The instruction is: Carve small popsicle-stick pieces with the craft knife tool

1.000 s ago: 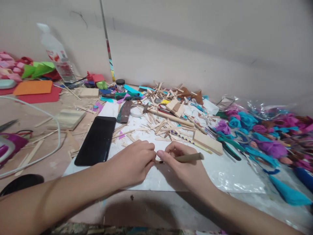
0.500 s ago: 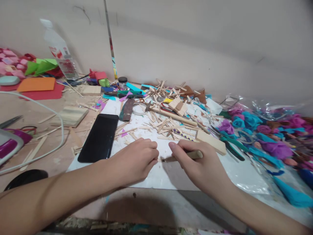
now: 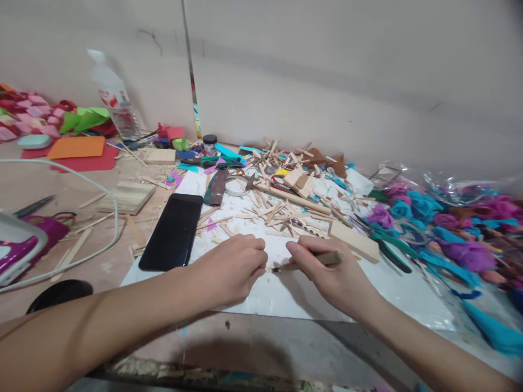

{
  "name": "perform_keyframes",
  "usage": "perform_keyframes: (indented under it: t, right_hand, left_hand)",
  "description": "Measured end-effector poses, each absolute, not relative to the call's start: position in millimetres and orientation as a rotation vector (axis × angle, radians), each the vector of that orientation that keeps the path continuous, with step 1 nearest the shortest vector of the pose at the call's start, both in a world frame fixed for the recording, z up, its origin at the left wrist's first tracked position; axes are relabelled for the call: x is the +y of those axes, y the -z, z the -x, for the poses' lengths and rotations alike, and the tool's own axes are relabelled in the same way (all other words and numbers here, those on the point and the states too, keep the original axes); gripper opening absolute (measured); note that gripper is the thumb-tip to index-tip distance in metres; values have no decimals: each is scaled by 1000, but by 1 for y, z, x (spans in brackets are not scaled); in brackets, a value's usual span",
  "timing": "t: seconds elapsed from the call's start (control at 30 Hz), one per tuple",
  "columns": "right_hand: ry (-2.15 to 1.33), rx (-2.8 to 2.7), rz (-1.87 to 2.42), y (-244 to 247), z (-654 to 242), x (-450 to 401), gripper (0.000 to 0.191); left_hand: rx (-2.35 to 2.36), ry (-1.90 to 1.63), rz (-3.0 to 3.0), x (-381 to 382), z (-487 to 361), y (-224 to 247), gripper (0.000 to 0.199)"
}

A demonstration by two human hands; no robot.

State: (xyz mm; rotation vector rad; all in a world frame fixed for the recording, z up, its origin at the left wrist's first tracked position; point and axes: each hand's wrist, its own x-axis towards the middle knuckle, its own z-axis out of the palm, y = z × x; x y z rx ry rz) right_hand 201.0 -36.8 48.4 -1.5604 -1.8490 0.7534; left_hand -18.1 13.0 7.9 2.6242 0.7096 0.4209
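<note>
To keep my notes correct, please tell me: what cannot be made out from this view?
All in the head view:
Inside the left hand's grip: hidden by its fingers.
Tip of the tool in the right hand: too small.
Print on the bottle: blurred.
Purple device: cut off by left edge.
Black item: partly behind left forearm.

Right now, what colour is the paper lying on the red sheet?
Orange paper, clearest in the head view.

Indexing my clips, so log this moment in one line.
left hand: closed, contents unclear | right hand: grips tool, tip near left hand | beneath: white sheet | beyond: phone, wood block
</note>
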Motion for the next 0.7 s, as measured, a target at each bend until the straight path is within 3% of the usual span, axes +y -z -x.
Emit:
perform_keyframes:
  t: [0.17, 0.43, 0.7]
  right_hand:
    - [-865, -1625, 1561, -30, -220, -45, 51]
    - [-1320, -1198, 1444, -7, -230, -41, 51]
    - [-1440, -986, 1373, -8, -232, -31, 52]
  left_hand:
    - [718, -431, -2635, 12, 15, -5, 22]
    - [708, -439, -2622, 11, 15, 0, 26]
    - [700, -457, -2597, 10, 16, -1, 27]
